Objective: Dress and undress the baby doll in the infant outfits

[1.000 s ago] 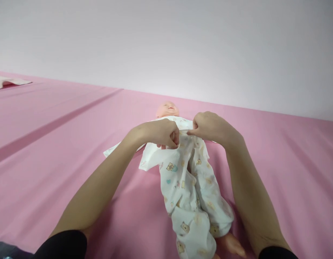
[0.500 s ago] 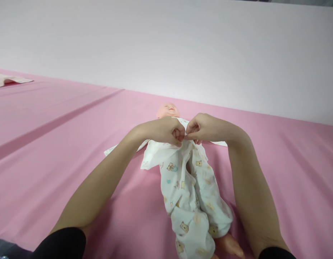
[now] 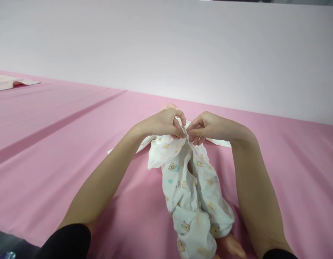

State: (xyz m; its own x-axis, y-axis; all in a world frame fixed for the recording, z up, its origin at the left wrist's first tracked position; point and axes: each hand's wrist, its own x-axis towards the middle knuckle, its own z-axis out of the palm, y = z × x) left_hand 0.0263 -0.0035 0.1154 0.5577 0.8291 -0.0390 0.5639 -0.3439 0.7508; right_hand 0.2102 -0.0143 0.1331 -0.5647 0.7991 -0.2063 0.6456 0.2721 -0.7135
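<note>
A baby doll [image 3: 231, 245] lies on its back on the pink sheet [image 3: 61, 144], head away from me and mostly hidden behind my hands. It wears a white romper [image 3: 188, 187] printed with small bears. My left hand [image 3: 163, 124] pinches the romper's left front edge at the chest. My right hand [image 3: 206, 126] pinches the right front edge, and the two hands meet fingertip to fingertip. Below them the garment's front gapes. A bare doll foot shows at the bottom.
The pink sheet covers the whole surface and has a long fold line running diagonally on the left. A pale pink cloth [image 3: 10, 82] lies at the far left edge. A plain light wall [image 3: 166, 46] stands behind.
Both hands have come together at the doll's chest and lifted slightly, drawing the two front edges of the romper together. The doll's head is now hidden behind them.
</note>
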